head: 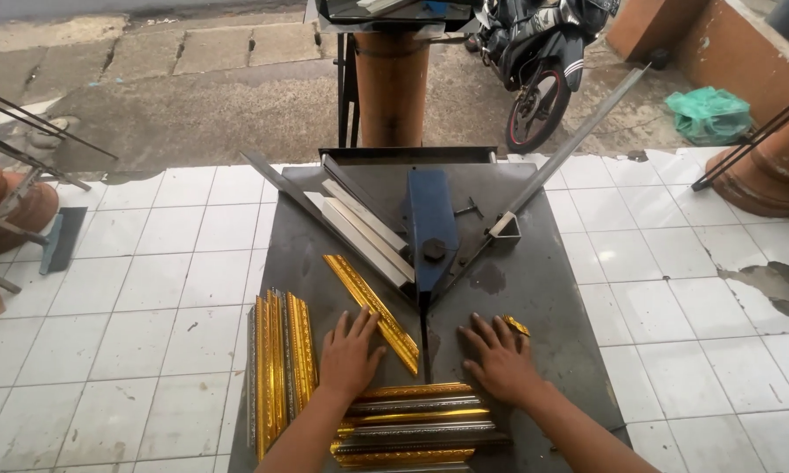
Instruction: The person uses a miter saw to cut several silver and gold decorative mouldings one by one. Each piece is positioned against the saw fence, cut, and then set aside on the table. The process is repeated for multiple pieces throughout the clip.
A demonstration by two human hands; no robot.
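At 6 o'clock, nearest the camera, a stack of gold moulding lengths (412, 425) lies crosswise on the dark steel table (543, 298), between the forearms. A second bundle of gold mouldings (281, 368) stands lengthwise at 8 o'clock. The left hand (351, 350) lies flat with fingers spread, gripping nothing, fingertips on the near end of a single gold moulding strip (373, 307) angled toward 11 o'clock. The right hand (498, 355) is likewise open, palm down on the table, just beside a small gold offcut (517, 326). Beyond, at 12 o'clock, sits the blue mitre cutter head (431, 232), flanked by pale strips (368, 232) left and a metal guide rail (570, 144) right. In the inspector's judgement, good practice is seating the strip flush against the fence, fingers clear of the blade.
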